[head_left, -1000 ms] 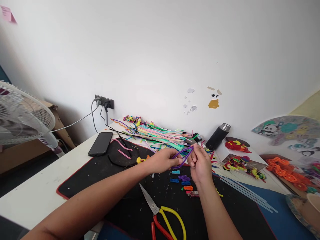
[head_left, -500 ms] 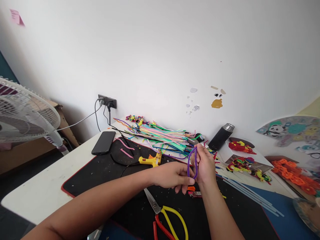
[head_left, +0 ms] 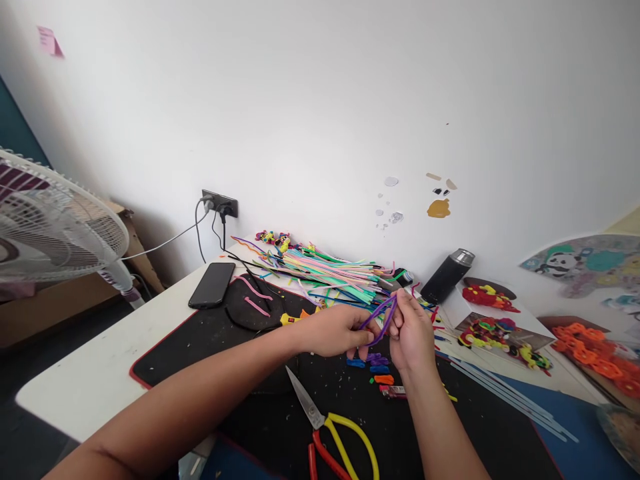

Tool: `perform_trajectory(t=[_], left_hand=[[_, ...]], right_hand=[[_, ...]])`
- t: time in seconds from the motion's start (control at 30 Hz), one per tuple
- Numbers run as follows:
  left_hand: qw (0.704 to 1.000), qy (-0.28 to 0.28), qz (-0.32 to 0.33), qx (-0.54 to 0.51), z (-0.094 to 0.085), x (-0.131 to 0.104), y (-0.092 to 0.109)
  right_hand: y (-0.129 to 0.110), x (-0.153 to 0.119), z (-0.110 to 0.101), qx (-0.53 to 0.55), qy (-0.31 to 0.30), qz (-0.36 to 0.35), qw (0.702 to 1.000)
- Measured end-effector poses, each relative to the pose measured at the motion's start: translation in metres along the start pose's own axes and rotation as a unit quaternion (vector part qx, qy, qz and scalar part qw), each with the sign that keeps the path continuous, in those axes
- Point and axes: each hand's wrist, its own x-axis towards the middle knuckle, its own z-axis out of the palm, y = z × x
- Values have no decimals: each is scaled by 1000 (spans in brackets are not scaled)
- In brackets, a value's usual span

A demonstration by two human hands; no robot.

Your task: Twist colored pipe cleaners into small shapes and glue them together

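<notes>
A purple pipe cleaner [head_left: 376,313], bent into a narrow loop, spans the gap between my two hands above the black mat [head_left: 185,357]. My left hand [head_left: 345,331] pinches its lower left end between thumb and fingers. The top of the loop is in the closed fingers of my right hand [head_left: 413,330]. Below the hands lie small blue and purple coiled pieces [head_left: 377,363], an orange piece [head_left: 384,379] and a pink lighter [head_left: 393,392]. Scissors with red and yellow handles [head_left: 320,423] rest on the mat nearer to me.
Loose pipe cleaners [head_left: 330,270] are heaped along the wall. A yellow glue gun [head_left: 290,320] is partly behind my left arm. A phone [head_left: 212,285] lies at left, a black flask [head_left: 447,277] at right. Clear sticks [head_left: 515,398] lie right of my right arm.
My left hand has shifted slightly up and left, tilting the purple loop from nearly upright to slanting. The coiled pieces beneath it now show, and my arm covers more of the glue gun.
</notes>
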Motion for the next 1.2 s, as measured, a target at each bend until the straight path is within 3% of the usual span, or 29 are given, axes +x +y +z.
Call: perform_trajectory(t=[0.33,0.53,0.77,0.87,0.93,1.0,1.03,1.07,1.2], left_hand=[[991,48,-25,120,-19,1,-11],[990,7,-53,131,-19,-1,-3],[997,-60,-30,31,-16,-2,-1],[994,-58,-19,89,-41,-9,-1],[985,67,-30,159,-72,-15,-8],[943,189,-70,265,-109,-20,-22],[908,208,-114,345,-127,-22,-31],[865,202,-164,428,-143,-24,-42],[810,197,-234,500,-184,-32,-84]], right_hand=[[-4,-1,0,16,3,-15,1000],[-4,-2,2,21,5,-8,1000],[-5,0,1,15,8,-11,1000],[-5,0,-1,3,13,-15,1000],[-4,0,-2,-3,15,-13,1000],[-2,-1,-1,-7,11,-10,1000],[-1,-2,0,-11,5,-11,1000],[0,-3,2,-18,-2,-16,1000],[4,-9,7,-58,-32,-30,997]])
